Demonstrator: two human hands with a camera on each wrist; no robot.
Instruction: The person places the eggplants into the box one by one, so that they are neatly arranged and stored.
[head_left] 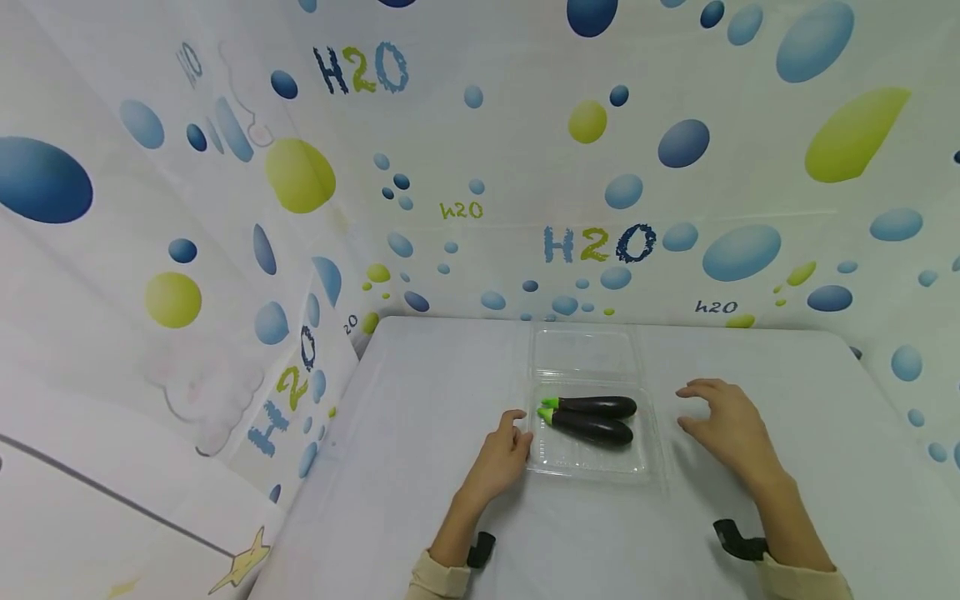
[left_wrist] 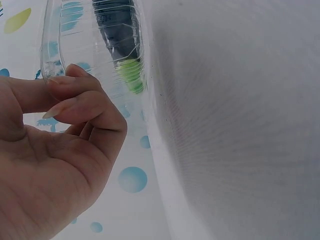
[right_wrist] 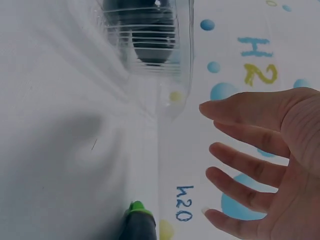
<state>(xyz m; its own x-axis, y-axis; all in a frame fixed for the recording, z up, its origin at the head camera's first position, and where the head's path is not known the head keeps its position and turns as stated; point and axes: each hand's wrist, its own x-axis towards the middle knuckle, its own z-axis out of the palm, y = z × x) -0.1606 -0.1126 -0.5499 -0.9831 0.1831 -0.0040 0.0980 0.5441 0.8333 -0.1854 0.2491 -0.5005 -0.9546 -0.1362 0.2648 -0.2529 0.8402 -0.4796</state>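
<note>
Two dark eggplants (head_left: 592, 427) with green caps lie side by side in a clear plastic container (head_left: 592, 468), stems toward the left. Its lid (head_left: 585, 350) is folded back flat on the far side. My left hand (head_left: 504, 457) is at the container's left edge, bent fingers holding the rim; its fingertips partly overlap the clear plastic in the left wrist view. To the right of the container, apart from it, my right hand (head_left: 731, 425) hovers with thumb and fingers spread and nothing between them. One eggplant (left_wrist: 120, 35) shows through the ribbed wall in the left wrist view.
A dark thing with a green tip (right_wrist: 139, 220), like another eggplant, shows at the bottom of the right wrist view. White cloth (head_left: 420, 400) covers the table. Behind stands a backdrop (head_left: 517, 150) printed with blue and green drops. Black mounts (head_left: 738, 543) sit at both wrists.
</note>
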